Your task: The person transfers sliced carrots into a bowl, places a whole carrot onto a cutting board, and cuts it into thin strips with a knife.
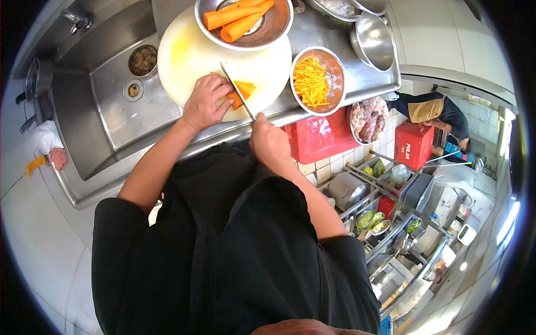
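Observation:
On a round white cutting board (173, 70), my left hand (209, 100) presses down on a piece of carrot (235, 101) with bent fingers. My right hand (270, 139) is closed round the handle of a knife (237, 89), whose blade lies across the carrot beside my left fingertips. Flat orange slices (246, 87) rest on the board to the right of the blade. A metal colander (268, 40) with whole peeled carrots (245, 25) stands at the board's far edge. Right of the board, another colander (336, 78) holds thin carrot strips (310, 82).
A steel sink (106, 111) with a small bowl (143, 60) is at the left. Metal bowls (373, 42) stand at the back right. Below the counter edge are a red container (324, 137) and a bowl of raw meat (368, 120). Another person (441, 111) bends near a red box (413, 145).

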Motion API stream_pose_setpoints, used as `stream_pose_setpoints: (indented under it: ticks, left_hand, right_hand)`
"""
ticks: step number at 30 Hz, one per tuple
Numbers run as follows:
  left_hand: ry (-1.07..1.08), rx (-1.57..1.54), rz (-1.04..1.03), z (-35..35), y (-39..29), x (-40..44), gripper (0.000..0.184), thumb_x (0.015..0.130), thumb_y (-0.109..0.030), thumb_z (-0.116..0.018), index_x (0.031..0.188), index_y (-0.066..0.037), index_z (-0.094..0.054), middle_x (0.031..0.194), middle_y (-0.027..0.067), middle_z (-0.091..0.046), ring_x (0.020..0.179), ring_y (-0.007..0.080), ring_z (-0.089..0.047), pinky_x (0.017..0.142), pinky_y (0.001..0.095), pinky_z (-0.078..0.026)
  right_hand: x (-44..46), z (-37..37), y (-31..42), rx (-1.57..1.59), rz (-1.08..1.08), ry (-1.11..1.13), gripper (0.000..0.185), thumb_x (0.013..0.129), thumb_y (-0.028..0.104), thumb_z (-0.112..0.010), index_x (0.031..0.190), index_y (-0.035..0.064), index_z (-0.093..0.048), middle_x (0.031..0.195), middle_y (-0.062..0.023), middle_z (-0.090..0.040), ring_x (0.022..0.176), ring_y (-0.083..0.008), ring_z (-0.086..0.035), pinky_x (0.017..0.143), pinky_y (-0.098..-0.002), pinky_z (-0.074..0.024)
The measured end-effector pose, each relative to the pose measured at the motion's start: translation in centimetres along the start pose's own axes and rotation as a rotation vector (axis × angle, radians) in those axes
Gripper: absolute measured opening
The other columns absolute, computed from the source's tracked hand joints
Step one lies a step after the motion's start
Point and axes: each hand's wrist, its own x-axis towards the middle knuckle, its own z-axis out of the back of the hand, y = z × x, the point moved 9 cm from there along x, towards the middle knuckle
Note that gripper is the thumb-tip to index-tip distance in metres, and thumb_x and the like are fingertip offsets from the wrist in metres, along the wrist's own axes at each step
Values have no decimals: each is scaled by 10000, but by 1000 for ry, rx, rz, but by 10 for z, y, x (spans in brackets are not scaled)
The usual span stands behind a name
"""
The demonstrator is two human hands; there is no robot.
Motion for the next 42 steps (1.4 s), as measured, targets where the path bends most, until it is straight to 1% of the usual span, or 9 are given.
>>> stream_pose_setpoints:
  ticks: [4,14,20,23,32,33,36,39,42]
  left_hand:
    - [-5,0,11,-2,2,-1,275,816,-171,-750,1042,-43,-660,1083,123,-609,1101,349,-583,1006,458,-430]
    - [-17,-1,6,-2,2,-4,280,827,-174,-748,1059,-41,-667,1101,120,-616,1126,346,-578,1027,458,-425]
    - [-10,-3,18,-3,4,-4,278,829,-168,-746,1065,-41,-671,1106,120,-616,1127,347,-578,1027,459,-425]
    - [-14,-7,12,-2,3,-4,280,823,-167,-749,1061,-41,-674,1102,119,-616,1122,346,-580,1025,457,-426]
    - [14,-7,38,-3,3,-1,269,806,-167,-758,1035,-51,-678,1074,118,-618,1106,346,-583,1009,450,-433]
    - [21,-7,43,-2,4,-1,271,805,-169,-761,1034,-51,-678,1073,118,-618,1106,346,-583,1008,448,-434]
    - [26,-36,51,-1,7,-1,301,794,-187,-783,1038,-46,-675,1102,134,-615,1122,360,-575,1019,453,-439]
    - [-41,-29,58,4,13,2,336,785,-204,-804,1043,-36,-670,1137,156,-611,1138,377,-566,1034,466,-443]
    - [-33,-29,113,3,12,-7,360,779,-210,-818,1048,-26,-666,1163,175,-606,1149,390,-559,1043,473,-446]
  right_hand:
    - [7,-2,1,37,-9,6,116,964,96,-528,993,-3,-582,805,-273,-725,797,-430,-747,743,-547,-584]
    - [-42,54,5,7,-40,-14,189,1012,193,-573,965,10,-586,744,-272,-702,739,-449,-729,673,-566,-572]
    - [-54,58,8,24,-86,5,198,1012,201,-581,963,10,-588,746,-275,-702,751,-452,-728,690,-557,-571]
    - [-49,49,6,25,-124,48,193,1013,190,-576,964,4,-589,758,-280,-705,768,-454,-730,703,-554,-570]
    - [6,-7,8,43,-28,-21,141,922,64,-555,1008,-40,-594,805,-284,-723,793,-451,-740,732,-535,-584]
    - [6,-2,11,15,-7,-79,200,1015,203,-594,971,9,-572,751,-255,-716,738,-440,-738,678,-529,-591]
    - [4,1,9,21,-49,-6,112,963,107,-552,985,4,-590,841,-275,-735,822,-429,-751,757,-519,-594]
    - [4,7,0,4,-42,-67,152,1006,178,-566,982,28,-575,824,-249,-736,796,-422,-747,733,-517,-591]
    - [0,13,-2,19,74,-150,203,1031,236,-567,995,37,-562,802,-219,-733,769,-420,-741,708,-517,-586]
